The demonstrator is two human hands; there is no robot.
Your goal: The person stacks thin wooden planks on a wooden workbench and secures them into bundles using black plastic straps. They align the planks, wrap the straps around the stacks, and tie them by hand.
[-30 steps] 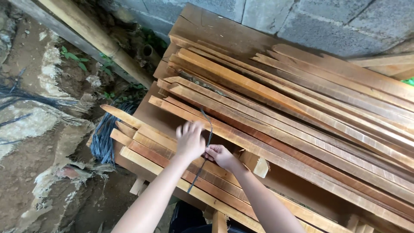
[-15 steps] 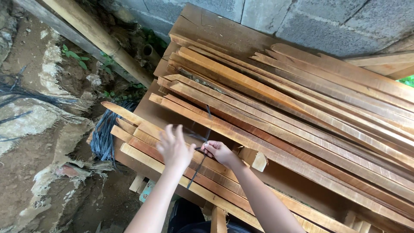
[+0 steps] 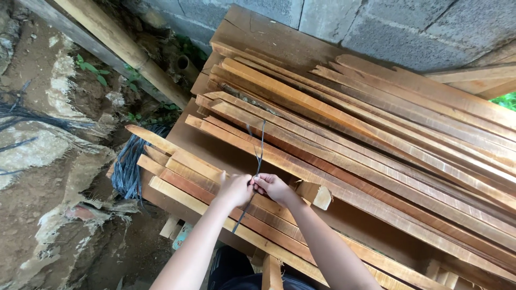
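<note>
Both hands pinched on a dark tie strand over the near bundle of wood strips.

Left hand [image 3: 235,189] and right hand [image 3: 273,186] were together, fingertips closed on the thin dark strand [image 3: 259,150] – it ran up from the hands across the strips and down past the bundle's front edge. The bundle of wood strips [image 3: 188,174] sat on a board, in front of the larger stack of strips [image 3: 376,139]. A coil of dark strands [image 3: 129,166] lay just left of the bundle; the block wall [image 3: 376,27] stood behind the stack. Judged step: cinching or knotting the tie – next move would likely call for tension held while the ends cross.
</note>
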